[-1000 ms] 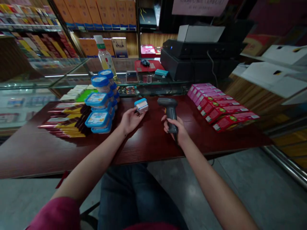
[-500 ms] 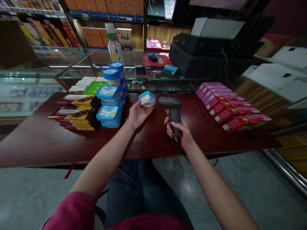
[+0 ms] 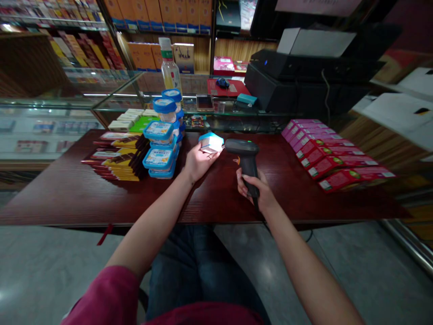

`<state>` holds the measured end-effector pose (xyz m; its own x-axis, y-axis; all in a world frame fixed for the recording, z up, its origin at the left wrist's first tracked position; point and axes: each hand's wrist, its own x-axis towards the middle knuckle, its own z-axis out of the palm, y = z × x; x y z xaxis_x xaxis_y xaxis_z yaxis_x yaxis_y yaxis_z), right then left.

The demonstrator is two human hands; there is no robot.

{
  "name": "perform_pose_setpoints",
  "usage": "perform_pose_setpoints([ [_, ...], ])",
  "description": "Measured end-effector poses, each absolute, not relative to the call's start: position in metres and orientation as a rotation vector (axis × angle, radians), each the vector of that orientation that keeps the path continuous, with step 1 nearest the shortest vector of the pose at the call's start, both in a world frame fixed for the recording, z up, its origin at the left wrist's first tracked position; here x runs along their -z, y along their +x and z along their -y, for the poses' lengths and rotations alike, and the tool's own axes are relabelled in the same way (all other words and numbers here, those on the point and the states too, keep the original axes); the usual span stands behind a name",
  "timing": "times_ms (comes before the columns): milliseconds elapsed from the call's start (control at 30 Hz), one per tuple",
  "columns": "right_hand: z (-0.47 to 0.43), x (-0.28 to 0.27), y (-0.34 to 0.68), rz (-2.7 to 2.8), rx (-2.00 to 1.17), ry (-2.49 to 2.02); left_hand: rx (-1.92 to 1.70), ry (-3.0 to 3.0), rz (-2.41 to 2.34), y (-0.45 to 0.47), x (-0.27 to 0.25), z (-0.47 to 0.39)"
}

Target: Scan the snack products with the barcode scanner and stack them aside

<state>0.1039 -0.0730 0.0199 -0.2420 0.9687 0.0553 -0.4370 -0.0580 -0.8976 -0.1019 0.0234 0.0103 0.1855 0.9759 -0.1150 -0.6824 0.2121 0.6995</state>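
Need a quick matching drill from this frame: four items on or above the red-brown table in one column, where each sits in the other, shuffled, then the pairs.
Items
1. small blue-lidded tub
2. barcode scanner
3. stack of blue-lidded tubs
4. row of red and pink boxes

Places
A. on the table, far right
B. in the right hand
C. in the left hand
D. on the table, left of the left hand, beside flat yellow-brown packs

Pairs: 1-C, 2-B, 3-D, 4-A
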Motion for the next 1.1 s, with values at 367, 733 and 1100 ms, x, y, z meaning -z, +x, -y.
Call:
perform_pose_setpoints([
  [367,0.066,-0.011,0.108,0.955,-1.262,-0.777,-1.616,1.113,-0.895,-0.091,-0.032,0.048],
  [733,0.068,-0.015,0.104,1.036,-1.321,-0.811,-2.004,1.397,-1.598,-0.182,-0.073,0.101],
  [1100,0.060,-0.003,0.109,1.108,-1.359,-0.832,-1.955,1.307,-1.729,-0.191,-0.046,0.095],
])
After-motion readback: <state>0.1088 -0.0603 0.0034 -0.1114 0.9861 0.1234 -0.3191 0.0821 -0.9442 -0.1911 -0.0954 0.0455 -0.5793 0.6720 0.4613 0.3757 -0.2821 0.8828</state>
